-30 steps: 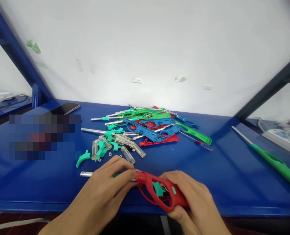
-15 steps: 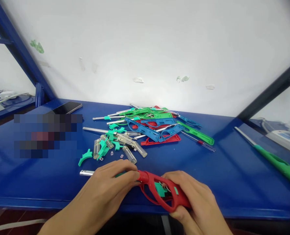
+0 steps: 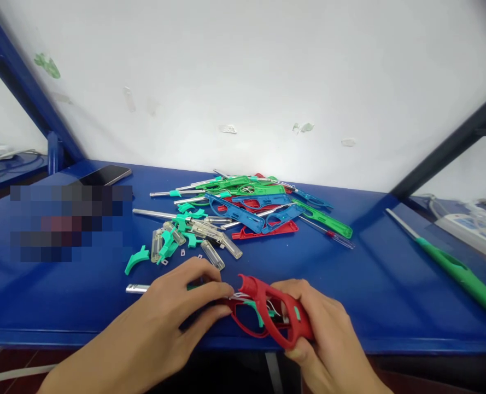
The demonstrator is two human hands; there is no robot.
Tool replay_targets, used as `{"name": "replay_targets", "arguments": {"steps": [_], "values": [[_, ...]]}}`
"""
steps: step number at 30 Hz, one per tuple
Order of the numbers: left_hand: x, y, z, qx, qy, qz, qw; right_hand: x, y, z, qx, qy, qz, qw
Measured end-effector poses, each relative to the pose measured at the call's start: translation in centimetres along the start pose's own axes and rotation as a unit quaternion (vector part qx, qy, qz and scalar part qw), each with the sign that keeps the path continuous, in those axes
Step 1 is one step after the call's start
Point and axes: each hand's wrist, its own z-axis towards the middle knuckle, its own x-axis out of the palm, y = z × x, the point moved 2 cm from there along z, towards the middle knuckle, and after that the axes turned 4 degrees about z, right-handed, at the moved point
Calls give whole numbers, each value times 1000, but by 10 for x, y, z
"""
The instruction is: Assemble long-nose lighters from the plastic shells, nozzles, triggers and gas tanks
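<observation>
My right hand (image 3: 325,323) is closed around the handle of a red lighter (image 3: 254,287), thumb underneath and fingers over the top. My left hand (image 3: 185,306) pinches its front part between thumb and fingertips, and the silver tube (image 3: 136,288) pokes out to the left beyond my knuckles. I have the lighter just over the front edge of the blue bench (image 3: 328,262). Its two red halves stand apart at the front, so I can see white wires (image 3: 240,296) and a teal trigger (image 3: 259,313) between them.

Past my left hand lie clear tanks (image 3: 212,255), loose teal pieces (image 3: 136,259) and a few tiny pale bits (image 3: 182,252). Behind those, and reaching to the right, is a heap of blue shells (image 3: 243,216), green shells (image 3: 328,220) and red shells (image 3: 267,232), with metal tubes among them. A green lighter (image 3: 456,273) lies by itself well to the right. Far left there's a phone (image 3: 105,175), partly behind a pixelated patch; I can't tell what that hides.
</observation>
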Motion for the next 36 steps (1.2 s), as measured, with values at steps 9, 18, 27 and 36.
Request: {"name": "replay_targets", "arguments": {"steps": [9, 18, 27, 36], "values": [[-1, 1, -5, -14, 49, 4, 999, 5, -6, -5, -19, -17, -14, 1000], [-1, 7, -6, -25, 66, -11, 997, 6, -10, -21, -53, 31, -10, 998], [-3, 4, -8, -14, 63, 3, 998, 5, -8, -18, -69, 20, -8, 997], [-3, -1, -6, -19, 80, 2, 997, 7, -6, -18, -50, 24, 6, 998]]}}
